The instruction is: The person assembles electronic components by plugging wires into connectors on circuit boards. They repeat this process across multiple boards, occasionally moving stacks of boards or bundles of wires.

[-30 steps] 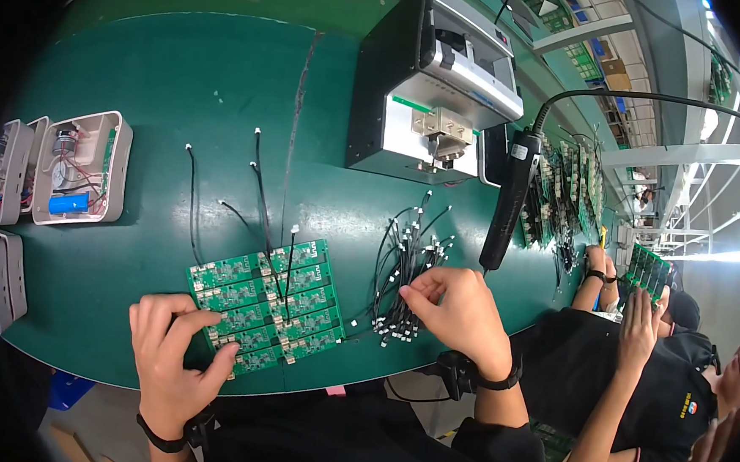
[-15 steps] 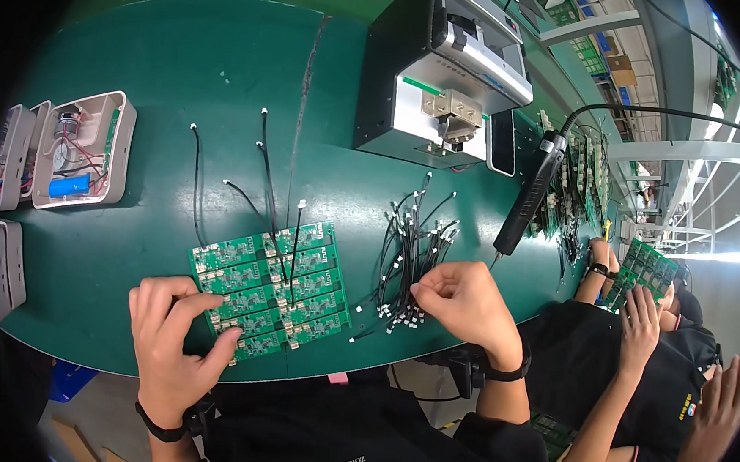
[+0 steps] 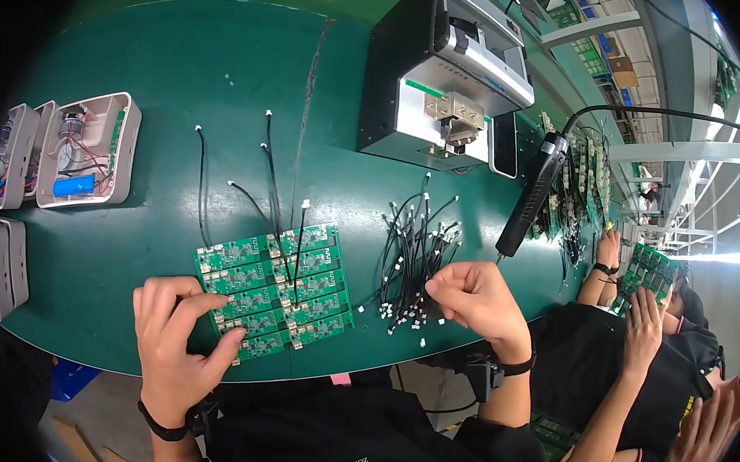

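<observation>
A green circuit board panel point(image 3: 320, 280) of several joined boards lies on the bench before me. My left hand point(image 3: 173, 329) grips its left edge, index finger and thumb resting on the boards. Thin black cables point(image 3: 271, 193) with white connectors stretch from the panel towards the far side. To its right lies a tangled pile of similar cables point(image 3: 404, 254). At the pile's near right edge is my right hand point(image 3: 480, 301), thumb and fingertips pinched together on what looks like one black cable, mostly hidden by the fingers.
A black and silver machine point(image 3: 447, 83) stands at the back, a phone-like black slab point(image 3: 504, 144) beside it. An electric screwdriver point(image 3: 533, 199) hangs right of the pile. Open beige cases point(image 3: 124, 157) sit at left. A co-worker's hand point(image 3: 642, 332) holds another board panel point(image 3: 651, 269).
My right hand has shifted slightly right over the pile, and a loose white connector near the front has moved right. My left hand stays on the panel.
</observation>
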Action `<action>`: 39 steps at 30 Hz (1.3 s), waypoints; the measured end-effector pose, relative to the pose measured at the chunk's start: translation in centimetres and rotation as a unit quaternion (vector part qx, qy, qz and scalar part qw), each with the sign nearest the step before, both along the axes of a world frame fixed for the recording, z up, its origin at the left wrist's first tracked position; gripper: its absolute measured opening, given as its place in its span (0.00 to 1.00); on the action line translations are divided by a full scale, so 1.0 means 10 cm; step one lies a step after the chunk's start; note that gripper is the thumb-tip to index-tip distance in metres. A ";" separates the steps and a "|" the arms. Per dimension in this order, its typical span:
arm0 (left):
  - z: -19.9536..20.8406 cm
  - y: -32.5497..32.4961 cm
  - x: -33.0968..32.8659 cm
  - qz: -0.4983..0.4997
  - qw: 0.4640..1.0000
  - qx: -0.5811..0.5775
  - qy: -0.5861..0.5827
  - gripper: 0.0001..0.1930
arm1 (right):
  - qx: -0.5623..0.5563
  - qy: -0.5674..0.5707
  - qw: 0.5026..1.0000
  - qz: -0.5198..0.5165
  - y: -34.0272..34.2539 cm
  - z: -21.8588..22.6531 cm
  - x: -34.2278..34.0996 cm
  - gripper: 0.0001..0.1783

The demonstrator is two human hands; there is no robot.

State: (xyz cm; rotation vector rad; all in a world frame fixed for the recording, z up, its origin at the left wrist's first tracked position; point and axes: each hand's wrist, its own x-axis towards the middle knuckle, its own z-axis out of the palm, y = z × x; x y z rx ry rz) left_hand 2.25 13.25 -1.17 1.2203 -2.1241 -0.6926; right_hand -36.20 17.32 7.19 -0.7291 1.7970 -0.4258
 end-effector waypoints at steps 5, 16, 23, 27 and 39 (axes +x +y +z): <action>0.02 -0.01 -0.02 0.001 1.000 0.005 0.002 0.23 | -0.056 -0.243 0.964 -0.089 0.14 -0.12 -0.26 0.07; 0.02 0.00 -0.05 0.008 1.000 0.009 -0.001 0.22 | -0.282 -0.233 0.931 0.018 0.25 -0.22 -0.28 0.05; 0.14 0.07 -0.09 0.025 0.999 -0.028 0.024 0.19 | -0.356 -0.241 0.902 -0.038 0.27 -0.23 -0.09 0.06; 0.48 0.14 -0.35 -0.087 0.991 0.024 0.100 0.16 | -0.409 -0.248 0.878 0.009 0.32 -0.24 0.30 0.10; 0.23 0.23 -0.43 -0.187 0.958 0.086 0.198 0.10 | -0.469 -0.206 0.817 0.267 0.06 -0.27 0.95 0.07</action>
